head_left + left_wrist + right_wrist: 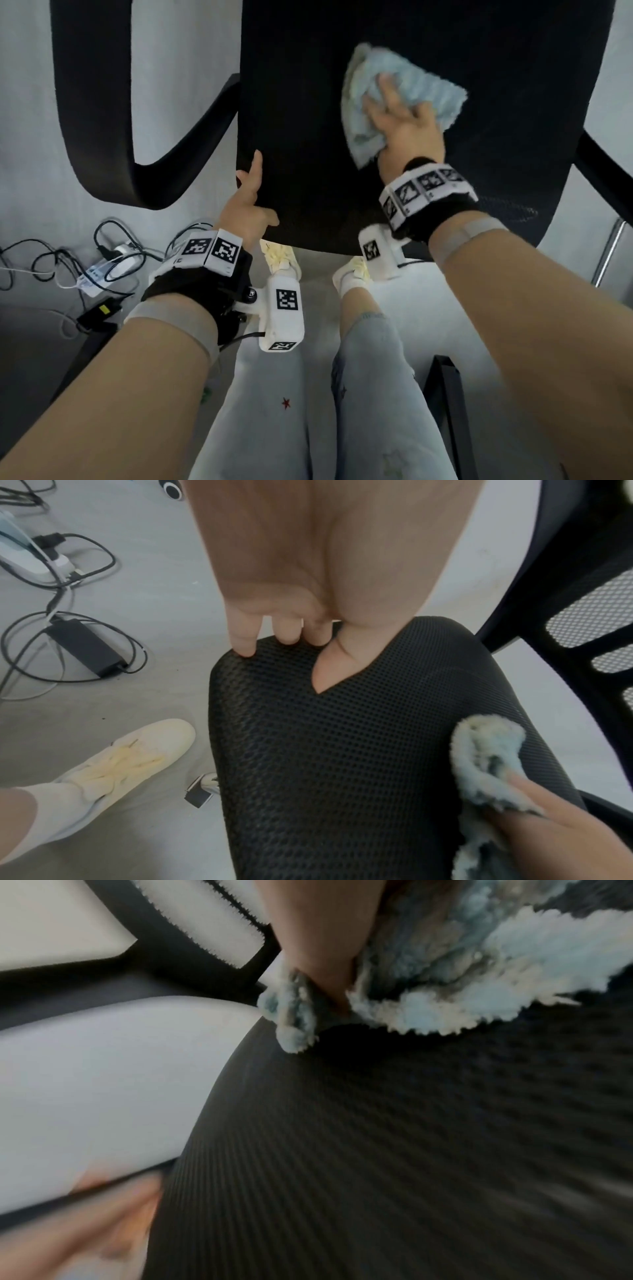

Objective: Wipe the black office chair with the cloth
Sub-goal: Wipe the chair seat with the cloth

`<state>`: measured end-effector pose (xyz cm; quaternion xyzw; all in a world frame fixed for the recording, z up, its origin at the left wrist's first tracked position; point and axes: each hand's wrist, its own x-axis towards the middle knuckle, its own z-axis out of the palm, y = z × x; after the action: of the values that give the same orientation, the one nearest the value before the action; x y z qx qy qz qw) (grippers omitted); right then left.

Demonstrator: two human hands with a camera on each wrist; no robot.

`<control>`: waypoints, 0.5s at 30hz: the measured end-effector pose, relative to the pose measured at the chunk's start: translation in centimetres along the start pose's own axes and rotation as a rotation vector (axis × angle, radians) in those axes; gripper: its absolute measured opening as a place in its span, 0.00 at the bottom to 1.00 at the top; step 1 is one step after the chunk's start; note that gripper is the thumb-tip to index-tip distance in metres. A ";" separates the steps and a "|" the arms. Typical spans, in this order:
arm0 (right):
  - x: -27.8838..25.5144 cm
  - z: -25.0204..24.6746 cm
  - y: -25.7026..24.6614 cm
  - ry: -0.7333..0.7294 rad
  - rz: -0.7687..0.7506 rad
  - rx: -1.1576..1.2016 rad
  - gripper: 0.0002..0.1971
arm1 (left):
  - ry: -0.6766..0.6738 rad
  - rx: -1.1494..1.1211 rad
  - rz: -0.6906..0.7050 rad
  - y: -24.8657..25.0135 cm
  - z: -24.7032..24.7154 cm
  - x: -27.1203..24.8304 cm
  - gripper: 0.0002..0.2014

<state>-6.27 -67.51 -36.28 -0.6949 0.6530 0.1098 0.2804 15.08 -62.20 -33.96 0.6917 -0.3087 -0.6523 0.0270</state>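
Observation:
The black office chair's mesh seat [308,120] fills the upper middle of the head view. My left hand [253,198] grips its near left corner, thumb on top and fingers curled over the edge [284,653]. My right hand [394,113] lies on a fluffy light blue cloth [421,85] and presses it onto the right half of the seat. Its fingers spread over the cloth. The thumb [322,947] digs into a fold of the bunched cloth [479,974]. The left wrist view shows the cloth [486,756] at the seat's [342,750] right side.
A curved black armrest [96,120] stands left of the seat, and the mesh backrest [582,601] is beyond it. Cables, a power strip [102,267] and a black adapter [85,647] lie on the grey floor at the left. My white shoes [281,260] stand under the seat's front edge.

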 end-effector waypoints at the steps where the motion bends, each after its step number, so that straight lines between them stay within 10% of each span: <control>1: 0.5 -0.2 0.3 0.033 0.114 0.063 0.35 | 0.001 0.034 0.002 0.1 0.0 0.0 0.49; 3: 0.7 -0.2 -0.8 0.001 0.131 0.052 0.37 | 0.010 0.062 -0.009 0.5 0.3 -0.2 0.49; 10: -5.3 2.3 -0.4 -0.190 -0.534 -0.095 0.29 | 0.102 0.181 -0.025 2.1 3.0 -1.6 0.47; 15: -5.7 0.8 8.5 0.045 0.217 0.054 0.36 | -0.079 0.204 0.053 3.7 6.6 -1.8 0.46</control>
<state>-15.03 -62.14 -36.11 -0.6145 0.7335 0.1061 0.2705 7.66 -62.01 -31.73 0.6560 -0.3928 -0.6434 -0.0386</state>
